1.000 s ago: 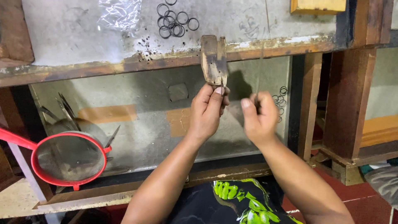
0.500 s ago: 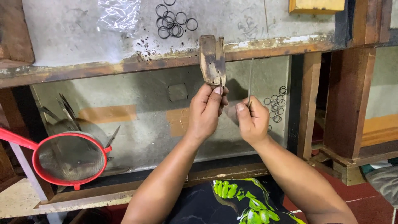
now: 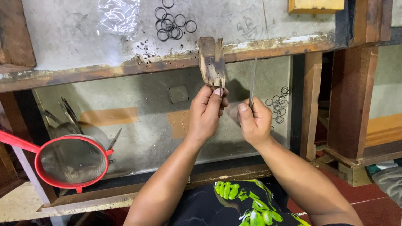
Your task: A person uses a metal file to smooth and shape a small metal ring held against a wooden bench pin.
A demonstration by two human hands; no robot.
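Head view, left to right: a red-rimmed sieve (image 3: 71, 161) with a red handle sits on the lower shelf at the far left, with a few thin metal tools (image 3: 67, 115) leaning behind it against the grey wall. Above, on the bench (image 3: 63, 37), a crumpled clear plastic sheet (image 3: 119, 14) lies beside a loose pile of dark rings (image 3: 171, 23). A worn wooden peg (image 3: 212, 62) juts down from the front edge of the bench. The left hand (image 3: 207, 113) is raised just under the peg, its fingertips pressed together at the lower end of the peg; whatever small thing they pinch is too tiny to tell. Just beside it, the right hand (image 3: 253, 121) is closed around a thin metal file (image 3: 252, 79), which stands nearly upright beside the peg. More dark rings (image 3: 277, 104) lie on the lower shelf behind the right hand. Wooden posts (image 3: 349, 88) stand farther right.
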